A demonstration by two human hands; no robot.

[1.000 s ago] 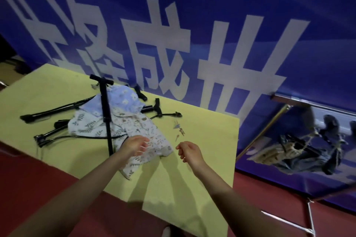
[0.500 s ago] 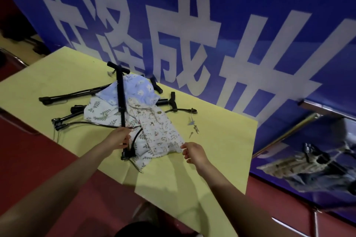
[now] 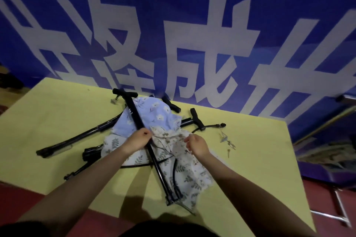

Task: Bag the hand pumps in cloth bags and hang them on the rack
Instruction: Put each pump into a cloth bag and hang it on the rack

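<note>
A black hand pump [image 3: 134, 115] lies diagonally across a pile of cloth bags on the yellow table [image 3: 57, 113]. My left hand [image 3: 139, 139] is closed around the pump's shaft near its middle. My right hand [image 3: 198, 144] pinches the white leaf-print cloth bag [image 3: 185, 171] at its upper edge. A light blue flowered bag [image 3: 154, 113] lies behind it. The pump's foot and hose [image 3: 174, 196] rest on the white bag near the table's front edge. Other black pumps [image 3: 77, 138] lie to the left, partly under the bags.
Another pump handle [image 3: 196, 121] and a hose end [image 3: 221, 125] lie right of the bags. Small metal needles [image 3: 227, 141] are scattered further right. A blue banner [image 3: 192, 25] with white characters rises behind the table. A metal rack [image 3: 327, 121] stands at the right edge.
My left hand has moved up the pump's shaft and closed on it. My right hand has taken hold of the white bag's edge. The camera has swung down and closer.
</note>
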